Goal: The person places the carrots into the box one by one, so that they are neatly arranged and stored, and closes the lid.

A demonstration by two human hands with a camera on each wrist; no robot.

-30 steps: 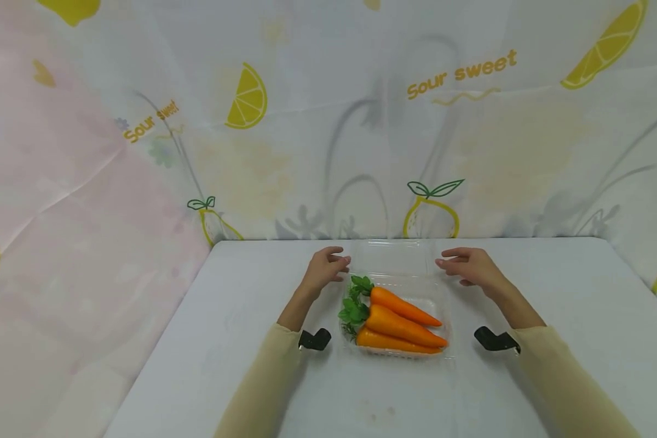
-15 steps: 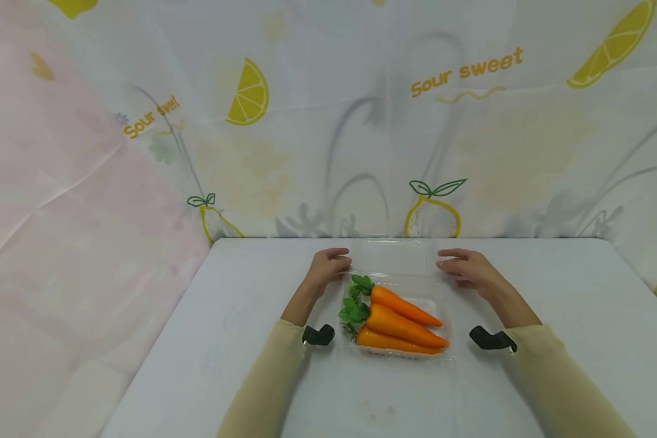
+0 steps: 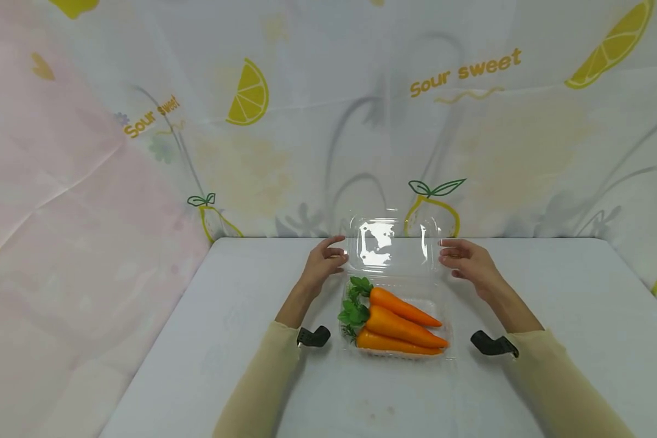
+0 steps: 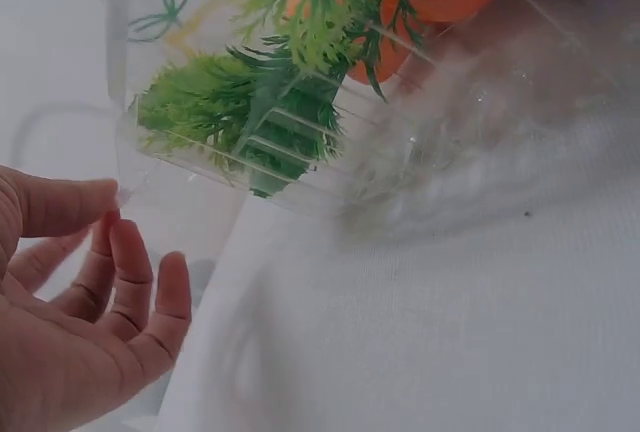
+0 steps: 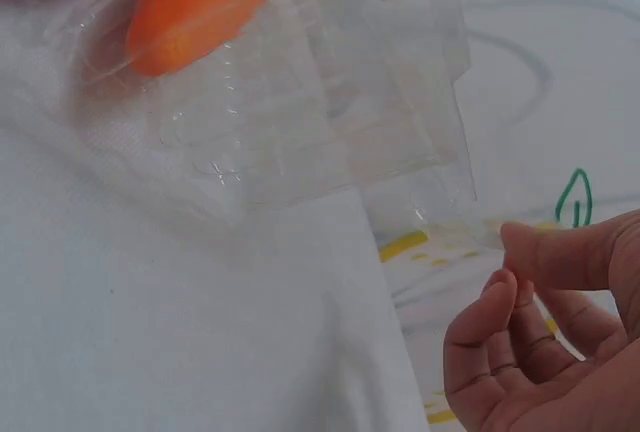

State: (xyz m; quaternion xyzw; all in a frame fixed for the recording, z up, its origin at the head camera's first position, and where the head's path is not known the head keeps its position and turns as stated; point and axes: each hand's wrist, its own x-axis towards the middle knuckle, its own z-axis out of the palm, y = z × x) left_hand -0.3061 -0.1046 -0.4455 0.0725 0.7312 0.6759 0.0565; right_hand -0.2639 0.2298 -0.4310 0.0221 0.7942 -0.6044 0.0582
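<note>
A clear plastic clamshell box lies on the table with three orange carrots in its base, their green leaves to the left. Its hinged lid stands raised at the back, catching a bright reflection. My left hand pinches the lid's left edge between thumb and index finger, the other fingers loosely bent, as the left wrist view shows. On the opposite side my right hand pinches the lid's right edge; in the right wrist view its thumb presses at the corner.
The box sits on a white table. Behind it hangs a pale cloth backdrop printed with lemons, meeting the table's back edge. Black wrist mounts stick out inward from both sleeves.
The lid, lying back nearly flat before, has been tilted up off the table. Both hands have risen slightly with it, now pinching its two sides.
</note>
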